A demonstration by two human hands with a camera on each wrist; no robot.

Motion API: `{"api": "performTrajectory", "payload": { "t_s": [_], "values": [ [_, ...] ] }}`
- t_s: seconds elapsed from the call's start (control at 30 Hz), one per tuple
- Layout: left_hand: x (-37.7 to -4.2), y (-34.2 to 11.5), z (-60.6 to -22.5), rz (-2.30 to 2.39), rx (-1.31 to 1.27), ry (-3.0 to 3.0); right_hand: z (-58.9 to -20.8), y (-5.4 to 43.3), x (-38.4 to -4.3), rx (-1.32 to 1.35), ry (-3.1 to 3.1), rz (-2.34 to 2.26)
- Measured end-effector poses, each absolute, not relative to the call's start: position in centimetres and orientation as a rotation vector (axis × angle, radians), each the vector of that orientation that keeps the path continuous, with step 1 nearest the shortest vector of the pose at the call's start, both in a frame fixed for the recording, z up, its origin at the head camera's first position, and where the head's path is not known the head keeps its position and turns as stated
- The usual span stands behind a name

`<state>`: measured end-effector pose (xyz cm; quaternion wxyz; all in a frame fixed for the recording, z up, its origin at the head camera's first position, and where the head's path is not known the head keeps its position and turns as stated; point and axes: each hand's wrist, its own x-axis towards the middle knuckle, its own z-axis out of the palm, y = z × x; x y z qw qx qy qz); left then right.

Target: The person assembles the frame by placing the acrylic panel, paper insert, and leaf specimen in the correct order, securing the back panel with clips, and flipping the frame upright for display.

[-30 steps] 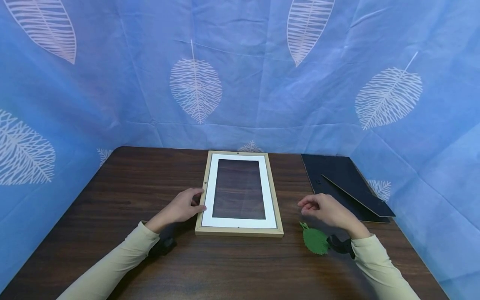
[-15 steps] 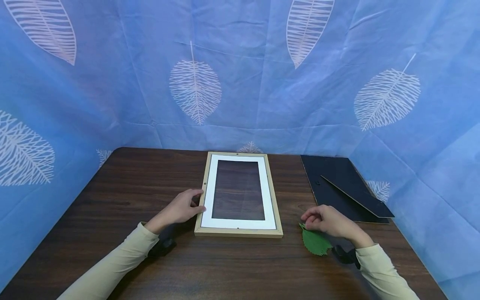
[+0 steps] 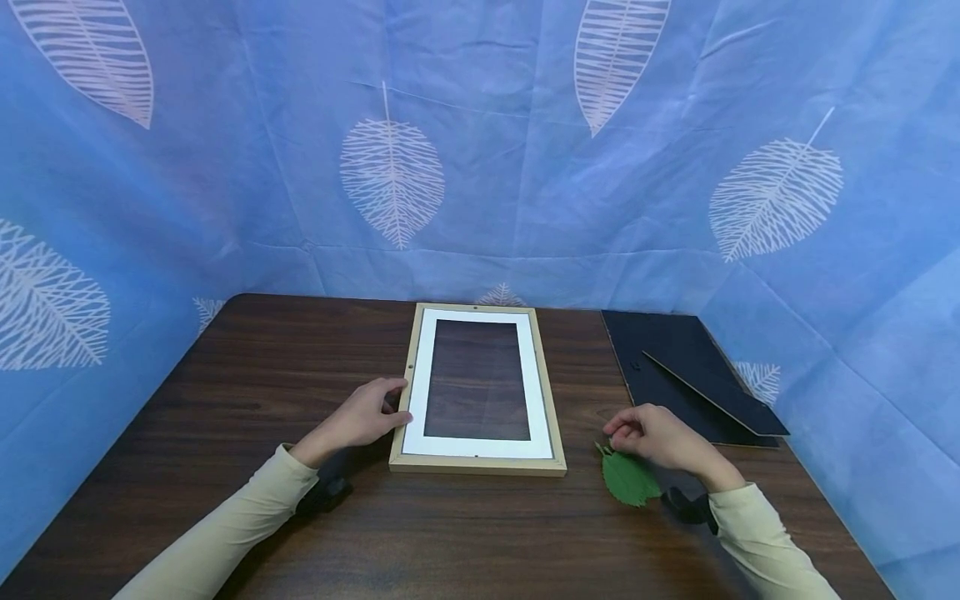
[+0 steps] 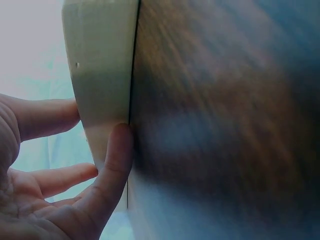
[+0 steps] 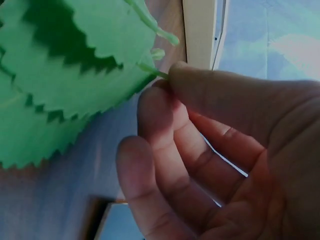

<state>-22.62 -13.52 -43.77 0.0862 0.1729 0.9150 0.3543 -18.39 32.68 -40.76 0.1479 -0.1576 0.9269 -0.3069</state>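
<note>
Green leaves overlap at the brown table's right side, one stem pinched between the right hand's thumb and fingertip. The left hand rests parted fingers against the wooden frame's left edge; black boards lie beyond the leaves.

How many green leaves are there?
3 show in the right wrist view, overlapping: the front leaf, the middle leaf behind it, the back leaf at lower left; more may be hidden.

Toward the tabletop's right edge I can't count the green leaves, the right hand hiding one stem's end.
</note>
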Motion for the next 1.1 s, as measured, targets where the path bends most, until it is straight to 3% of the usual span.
{"api": "performTrajectory", "payload": {
  "t_s": [0.63, 1.1],
  "values": [
    [-22.5, -13.4, -43.5, 1.059, 0.503, 2.726, -40.8, 32.9, -19.6, -0.435, 2.593, -0.911],
    [-22.6, -13.6, -43.7, 1.063, 0.528, 2.716, -38.4, 33.7, -20.2, -0.416, 2.725, -0.865]
  ]
}}
